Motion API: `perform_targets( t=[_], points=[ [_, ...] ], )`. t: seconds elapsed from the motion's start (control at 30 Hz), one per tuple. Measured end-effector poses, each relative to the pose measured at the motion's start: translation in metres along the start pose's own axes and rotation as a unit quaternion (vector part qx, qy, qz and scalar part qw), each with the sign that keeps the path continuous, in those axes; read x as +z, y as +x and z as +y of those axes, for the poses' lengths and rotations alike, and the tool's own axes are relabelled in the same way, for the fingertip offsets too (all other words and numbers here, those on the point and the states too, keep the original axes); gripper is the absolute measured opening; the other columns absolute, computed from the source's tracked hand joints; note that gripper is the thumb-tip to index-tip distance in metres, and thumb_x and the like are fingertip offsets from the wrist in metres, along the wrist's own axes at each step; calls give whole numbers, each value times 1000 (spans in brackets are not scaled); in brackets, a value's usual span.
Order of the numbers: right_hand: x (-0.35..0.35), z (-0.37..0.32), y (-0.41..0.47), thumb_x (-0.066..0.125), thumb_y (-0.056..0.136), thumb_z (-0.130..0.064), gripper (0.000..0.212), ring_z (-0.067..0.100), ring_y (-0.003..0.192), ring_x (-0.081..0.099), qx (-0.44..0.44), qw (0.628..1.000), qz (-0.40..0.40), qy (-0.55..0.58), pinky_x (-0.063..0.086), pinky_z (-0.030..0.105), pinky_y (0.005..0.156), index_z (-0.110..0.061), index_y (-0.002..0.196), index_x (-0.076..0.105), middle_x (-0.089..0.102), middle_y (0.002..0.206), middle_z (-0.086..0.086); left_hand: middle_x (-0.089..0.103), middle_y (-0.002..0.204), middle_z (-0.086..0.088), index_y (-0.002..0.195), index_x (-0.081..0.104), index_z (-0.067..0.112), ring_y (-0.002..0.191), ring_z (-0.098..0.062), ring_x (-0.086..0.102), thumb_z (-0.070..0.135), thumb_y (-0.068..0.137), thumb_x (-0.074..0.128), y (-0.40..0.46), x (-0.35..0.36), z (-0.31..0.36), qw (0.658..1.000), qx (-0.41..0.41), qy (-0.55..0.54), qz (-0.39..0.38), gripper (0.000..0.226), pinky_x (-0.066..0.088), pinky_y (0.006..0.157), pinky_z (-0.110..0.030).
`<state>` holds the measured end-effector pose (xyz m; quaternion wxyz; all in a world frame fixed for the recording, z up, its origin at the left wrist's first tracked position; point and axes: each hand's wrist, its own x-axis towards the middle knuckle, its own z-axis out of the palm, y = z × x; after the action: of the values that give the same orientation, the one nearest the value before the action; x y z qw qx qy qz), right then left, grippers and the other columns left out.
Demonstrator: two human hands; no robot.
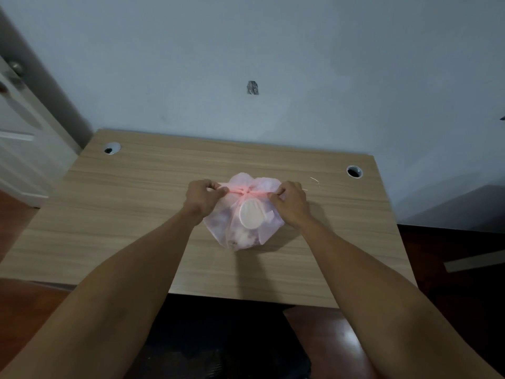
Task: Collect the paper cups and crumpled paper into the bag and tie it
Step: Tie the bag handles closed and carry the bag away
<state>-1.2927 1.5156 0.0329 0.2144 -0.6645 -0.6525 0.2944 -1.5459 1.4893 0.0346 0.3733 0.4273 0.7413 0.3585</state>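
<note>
Two hands: left hand (203,194) and right hand (291,199) pinch twisted pink handles.
Bag (246,231): thin, translucent, bulging.
Desk (136,209): woodgrain.

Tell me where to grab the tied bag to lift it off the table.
Probably at the knot, from above. The bag bulges below and gathers to a narrow neck there, facing up. The left hand and right hand each pinch a tie end beside it.

2 bare forearms, no sleeves in view, left hand (203,195), right hand (291,201)
</note>
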Motion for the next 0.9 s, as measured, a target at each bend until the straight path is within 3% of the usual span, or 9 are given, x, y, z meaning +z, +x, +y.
perform_targets(
  t=[0.07,0.13,0.2,0.3,0.47,0.6,0.73,0.8,0.9],
  points=[
    [7,3,-1,68,88,-40,41,30,120,53,38,998,-4,54,46,41,97,-20,120,50,46,132,4,65,122,-9,109,66,23,107,-31,66,44,73,83,-5,4,-8,1000,-9,-15,15,45,59,88,-45],
    [14,6,-1,67,90,-44,71,32,130,48,86,990,-31,107,44,40,103,-17,146,34,39,149,10,49,144,-16,146,40,28,123,-36,58,43,79,84,-12,10,-11,997,-57,-41,16,82,54,98,-48],
    [22,10,0,66,86,-54,76,28,132,51,95,983,-50,149,47,41,104,-21,148,37,48,145,8,39,155,-20,159,18,31,133,-40,51,50,78,83,-15,15,-15,991,-114,-71,19,106,50,101,-47],
    [36,22,4,63,76,-67,72,22,111,66,93,975,-57,196,56,46,93,-28,135,50,67,124,-1,30,162,-15,159,13,43,135,-43,48,70,69,80,-16,19,-23,975,-200,-102,-1,116,51,92,-50],
    [39,15,-2,65,84,-56,60,19,107,66,92,970,-36,223,55,40,92,-28,135,52,67,122,-4,65,129,1,130,55,43,104,-31,68,78,53,82,-8,20,-41,961,-195,-193,-34,89,58,68,-65],
    [39,3,-6,67,93,-38,44,24,110,64,79,974,3,213,52,37,91,-21,132,55,67,123,2,70,120,0,126,61,34,99,-28,71,70,62,81,-8,10,-34,964,-164,-204,-37,76,61,65,-58],
    [35,-22,-13,65,95,-35,44,25,111,63,67,974,30,213,51,35,89,-18,134,52,65,126,4,66,123,-7,137,52,19,97,-29,71,68,61,83,-9,-10,-21,959,-166,-225,-38,97,61,61,-49],
    [32,-37,-16,65,95,-34,45,26,112,62,53,975,46,212,50,34,89,-18,135,51,64,127,4,66,119,-4,133,54,19,94,-26,68,63,72,79,-15,-24,-6,961,-161,-220,-56,79,59,60,-42],
    [29,-63,-23,65,96,-33,47,22,108,60,32,974,61,214,46,29,85,-20,138,49,62,125,1,64,112,4,125,57,29,97,-27,65,63,79,71,-20,-51,6,962,-147,-207,-98,58,56,71,-48]
  ],
)
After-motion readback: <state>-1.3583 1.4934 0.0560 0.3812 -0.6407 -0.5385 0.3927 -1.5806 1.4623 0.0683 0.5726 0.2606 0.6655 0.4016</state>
